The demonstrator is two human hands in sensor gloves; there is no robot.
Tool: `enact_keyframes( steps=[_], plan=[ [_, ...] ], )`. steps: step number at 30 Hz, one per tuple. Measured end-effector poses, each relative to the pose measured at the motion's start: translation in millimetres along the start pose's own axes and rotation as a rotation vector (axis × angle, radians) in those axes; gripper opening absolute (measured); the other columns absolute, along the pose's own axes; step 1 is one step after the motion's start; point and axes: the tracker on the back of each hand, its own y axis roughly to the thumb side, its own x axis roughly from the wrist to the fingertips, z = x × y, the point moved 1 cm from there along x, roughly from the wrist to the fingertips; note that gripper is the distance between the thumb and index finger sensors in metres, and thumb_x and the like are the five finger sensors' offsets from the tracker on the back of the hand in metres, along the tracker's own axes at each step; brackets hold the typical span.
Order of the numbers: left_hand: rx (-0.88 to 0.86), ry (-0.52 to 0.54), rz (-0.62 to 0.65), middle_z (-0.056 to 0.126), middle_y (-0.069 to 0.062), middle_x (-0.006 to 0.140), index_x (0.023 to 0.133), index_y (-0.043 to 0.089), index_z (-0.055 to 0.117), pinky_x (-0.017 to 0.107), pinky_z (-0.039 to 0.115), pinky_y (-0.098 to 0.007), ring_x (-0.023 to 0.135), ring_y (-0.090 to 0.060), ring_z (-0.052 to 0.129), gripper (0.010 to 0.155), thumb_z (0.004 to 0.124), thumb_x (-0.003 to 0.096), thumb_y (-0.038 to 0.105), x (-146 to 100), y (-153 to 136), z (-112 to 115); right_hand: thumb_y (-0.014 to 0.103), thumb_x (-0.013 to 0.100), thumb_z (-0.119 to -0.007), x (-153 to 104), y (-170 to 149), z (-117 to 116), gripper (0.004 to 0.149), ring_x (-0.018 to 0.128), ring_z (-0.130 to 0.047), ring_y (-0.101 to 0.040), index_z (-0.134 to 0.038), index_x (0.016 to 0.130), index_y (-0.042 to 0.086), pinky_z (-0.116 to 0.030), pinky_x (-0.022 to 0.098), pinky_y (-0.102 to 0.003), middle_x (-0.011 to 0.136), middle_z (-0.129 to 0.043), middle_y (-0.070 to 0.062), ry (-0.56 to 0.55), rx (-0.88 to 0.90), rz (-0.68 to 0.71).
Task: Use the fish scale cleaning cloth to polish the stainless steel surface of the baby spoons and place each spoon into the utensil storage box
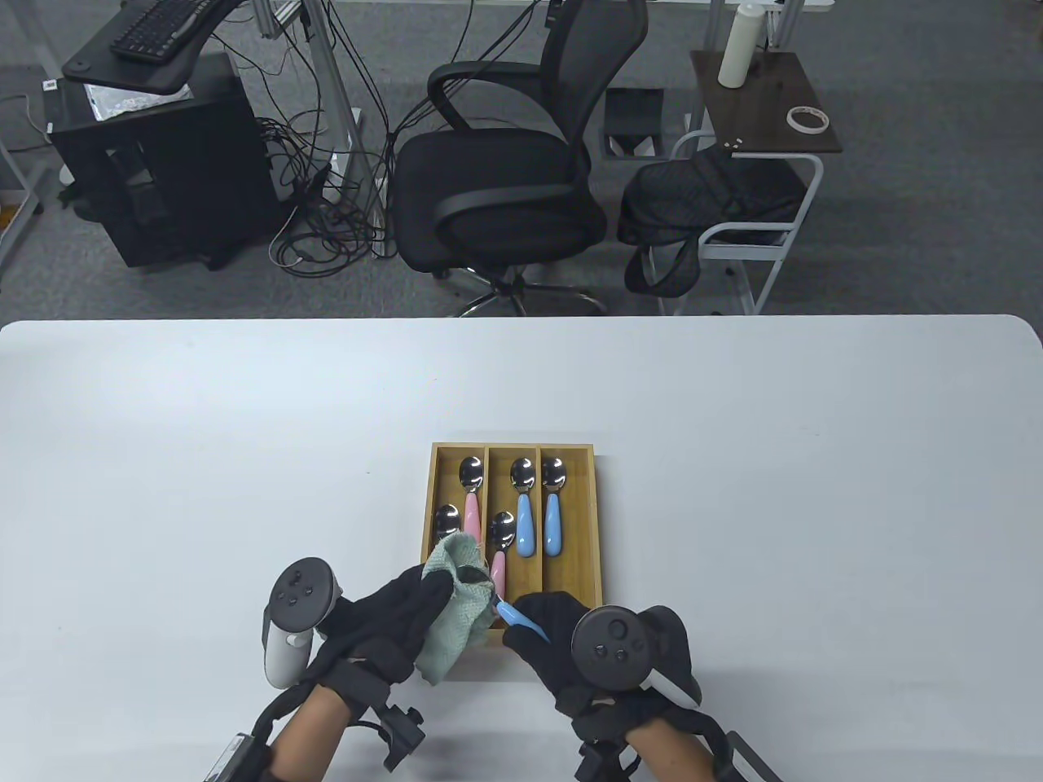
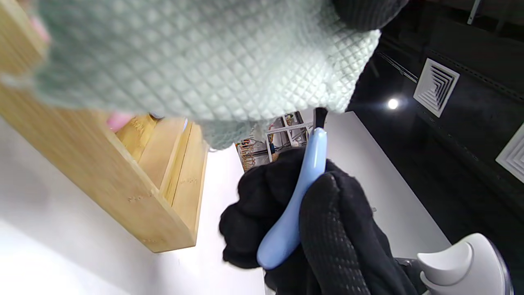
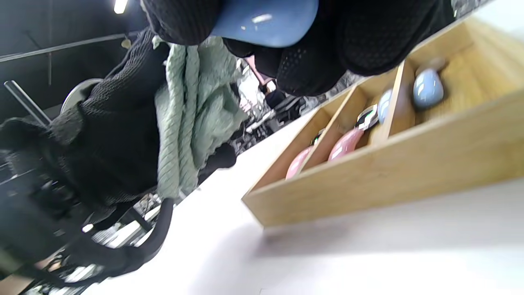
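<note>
My left hand point(image 1: 389, 623) grips a pale green fish scale cloth point(image 1: 455, 607) over the near left corner of the wooden utensil box point(image 1: 599, 521). The cloth point(image 2: 196, 57) wraps the bowl of a blue-handled spoon point(image 2: 297, 192), which stays hidden. My right hand point(image 1: 562, 639) holds that spoon by its blue handle point(image 1: 521, 617) just in front of the box. Inside the box lie several spoons: pink-handled ones point(image 1: 473, 501) on the left and in the middle, two blue-handled ones point(image 1: 553, 505) further right. In the right wrist view the handle point(image 3: 266, 20) sits between my gloved fingers.
The box stands in the middle of a white table point(image 1: 815, 489). Beyond the far edge are a black office chair point(image 1: 505, 155), a side cart point(image 1: 758, 122) with a bag, and a black computer case point(image 1: 155, 155) with cables.
</note>
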Motion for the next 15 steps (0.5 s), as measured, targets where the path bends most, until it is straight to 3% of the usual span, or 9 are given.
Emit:
enact_keyframes(
  steps=[4, 7, 9, 15],
  plan=[
    [0.057, -0.021, 0.01, 0.088, -0.008, 0.091, 0.104, 0.013, 0.069, 0.056, 0.083, -0.052, 0.072, -0.03, 0.099, 0.057, 0.059, 0.0629, 0.05, 0, 3, 10, 0.043, 0.064, -0.058, -4, 2, -10, 0.044, 0.064, -0.092, -0.028, -0.062, 0.096, 0.013, -0.084, 0.048, -0.041, 0.089, -0.075, -0.015, 0.068, 0.004, -0.002],
    [0.078, 0.017, 0.024, 0.089, -0.007, 0.09, 0.104, 0.013, 0.069, 0.056, 0.084, -0.05, 0.07, -0.028, 0.1, 0.057, 0.06, 0.0625, 0.051, -1, 3, 12, 0.044, 0.065, -0.057, -7, 5, -6, 0.044, 0.061, -0.093, -0.027, -0.063, 0.095, 0.013, -0.085, 0.046, -0.039, 0.087, -0.076, -0.014, 0.006, -0.063, -0.002],
    [0.032, 0.01, 0.021, 0.088, -0.006, 0.091, 0.104, 0.013, 0.068, 0.057, 0.084, -0.05, 0.072, -0.028, 0.1, 0.057, 0.06, 0.0624, 0.052, 0, 1, 12, 0.044, 0.065, -0.056, -8, 4, -3, 0.045, 0.059, -0.093, -0.026, -0.064, 0.095, 0.012, -0.085, 0.045, -0.038, 0.087, -0.077, -0.014, -0.03, -0.044, -0.01],
    [-0.113, -0.031, 0.009, 0.087, -0.007, 0.093, 0.106, 0.012, 0.065, 0.059, 0.084, -0.049, 0.075, -0.027, 0.099, 0.056, 0.069, 0.0617, 0.046, 1, -2, 11, 0.045, 0.065, -0.056, -9, 4, -5, 0.044, 0.058, -0.094, -0.024, -0.065, 0.095, 0.014, -0.086, 0.045, -0.037, 0.086, -0.078, -0.012, 0.022, 0.005, 0.038]
  ],
)
